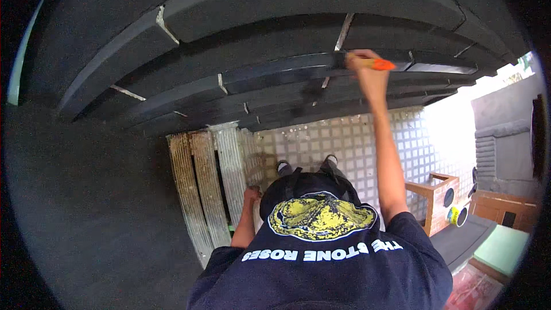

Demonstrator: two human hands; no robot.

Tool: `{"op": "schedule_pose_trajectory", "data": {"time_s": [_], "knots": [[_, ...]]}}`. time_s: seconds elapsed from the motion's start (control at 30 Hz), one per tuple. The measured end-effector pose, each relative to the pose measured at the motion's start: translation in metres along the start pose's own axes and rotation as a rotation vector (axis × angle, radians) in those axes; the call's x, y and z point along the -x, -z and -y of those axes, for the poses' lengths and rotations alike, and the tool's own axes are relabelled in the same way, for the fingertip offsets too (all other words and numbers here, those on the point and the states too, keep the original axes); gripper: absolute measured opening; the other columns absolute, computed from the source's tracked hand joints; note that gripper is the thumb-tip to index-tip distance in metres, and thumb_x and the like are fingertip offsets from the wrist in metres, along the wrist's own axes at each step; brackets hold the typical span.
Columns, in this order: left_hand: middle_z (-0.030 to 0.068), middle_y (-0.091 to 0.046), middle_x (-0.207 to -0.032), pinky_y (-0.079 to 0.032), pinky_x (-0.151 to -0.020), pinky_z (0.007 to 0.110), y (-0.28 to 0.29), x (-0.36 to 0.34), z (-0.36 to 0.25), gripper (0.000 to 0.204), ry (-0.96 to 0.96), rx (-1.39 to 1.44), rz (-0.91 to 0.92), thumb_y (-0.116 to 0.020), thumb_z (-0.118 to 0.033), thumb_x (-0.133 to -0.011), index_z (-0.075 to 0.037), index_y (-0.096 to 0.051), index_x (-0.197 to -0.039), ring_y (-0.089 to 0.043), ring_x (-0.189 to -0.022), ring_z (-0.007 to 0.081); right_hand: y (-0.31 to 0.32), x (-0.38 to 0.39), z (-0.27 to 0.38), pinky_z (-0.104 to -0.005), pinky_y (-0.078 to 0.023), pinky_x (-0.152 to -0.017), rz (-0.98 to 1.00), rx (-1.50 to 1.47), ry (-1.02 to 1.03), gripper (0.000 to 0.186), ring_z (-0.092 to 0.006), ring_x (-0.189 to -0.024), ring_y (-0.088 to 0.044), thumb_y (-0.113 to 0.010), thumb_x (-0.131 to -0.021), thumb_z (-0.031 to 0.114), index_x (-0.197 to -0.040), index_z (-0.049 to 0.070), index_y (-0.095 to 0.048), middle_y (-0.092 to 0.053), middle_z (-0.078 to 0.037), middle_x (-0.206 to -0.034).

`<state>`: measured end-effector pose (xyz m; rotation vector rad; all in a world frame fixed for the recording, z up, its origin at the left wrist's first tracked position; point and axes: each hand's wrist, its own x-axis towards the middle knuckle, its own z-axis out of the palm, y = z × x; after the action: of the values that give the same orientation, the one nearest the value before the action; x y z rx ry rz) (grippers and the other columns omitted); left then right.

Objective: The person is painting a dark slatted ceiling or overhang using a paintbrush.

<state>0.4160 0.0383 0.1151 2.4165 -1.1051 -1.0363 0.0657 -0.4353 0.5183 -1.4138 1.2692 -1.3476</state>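
At the dark ridged panel (275, 73), your right hand (365, 63) wraps around an orange-handled paintbrush (384, 65); near the ribbed planks (205, 166), your left hand (252, 193) hangs low, its openness and hold unclear.

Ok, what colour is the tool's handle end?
The handle end is bright orange, in the head view.

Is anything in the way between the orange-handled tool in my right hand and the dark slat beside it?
Nothing visible stands between the orange-handled tool in your right hand and the dark slat; I can't tell whether they touch.
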Motion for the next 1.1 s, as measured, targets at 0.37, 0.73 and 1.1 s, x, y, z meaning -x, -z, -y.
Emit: {"op": "schedule_pose_trajectory", "data": {"time_s": [0.37, 0.73, 1.1], "knots": [[0.0188, -0.069, -0.086, -0.053, -0.067, 0.048, -0.071, 0.041, -0.032, 0.032, 0.092, -0.087, 0.066, -0.054, -0.034, -0.085, -0.006, -0.068, -0.089, -0.067, -0.083, 0.0379, 0.187, -0.090, -0.025, -0.0415, -0.053, -0.069, -0.128, 0.870, 0.300, 0.020, -0.0358, -0.075, -0.067, -0.068, -0.072, 0.009, -0.090, 0.002, -0.069, -0.069, -0.019, -0.081], [0.0169, -0.068, -0.082, -0.052, -0.065, 0.045, -0.102, 0.050, -0.070, 0.031, 0.108, -0.124, 0.008, -0.054, -0.032, -0.087, -0.005, -0.068, -0.087, -0.067, -0.080, 0.0351, 0.041, -0.040, 0.006, -0.0361, -0.054, -0.070, 0.289, 0.266, 0.386, 0.014, -0.0301, -0.076, -0.068, -0.065, -0.079, 0.013, -0.086, 0.003, -0.070, -0.069, -0.016, -0.084], [0.0150, -0.068, -0.079, -0.052, -0.063, 0.043, -0.126, 0.036, -0.092, 0.030, 0.099, -0.211, -0.052, -0.053, -0.030, -0.088, -0.004, -0.067, -0.086, -0.067, -0.078, 0.0322, 0.244, -0.080, -0.059, -0.0276, -0.050, -0.071, -0.243, 0.504, 0.282, 0.017, -0.0136, -0.079, -0.065, -0.069, -0.087, 0.012, -0.099, 0.001, -0.070, -0.071, -0.009, -0.086]]}}
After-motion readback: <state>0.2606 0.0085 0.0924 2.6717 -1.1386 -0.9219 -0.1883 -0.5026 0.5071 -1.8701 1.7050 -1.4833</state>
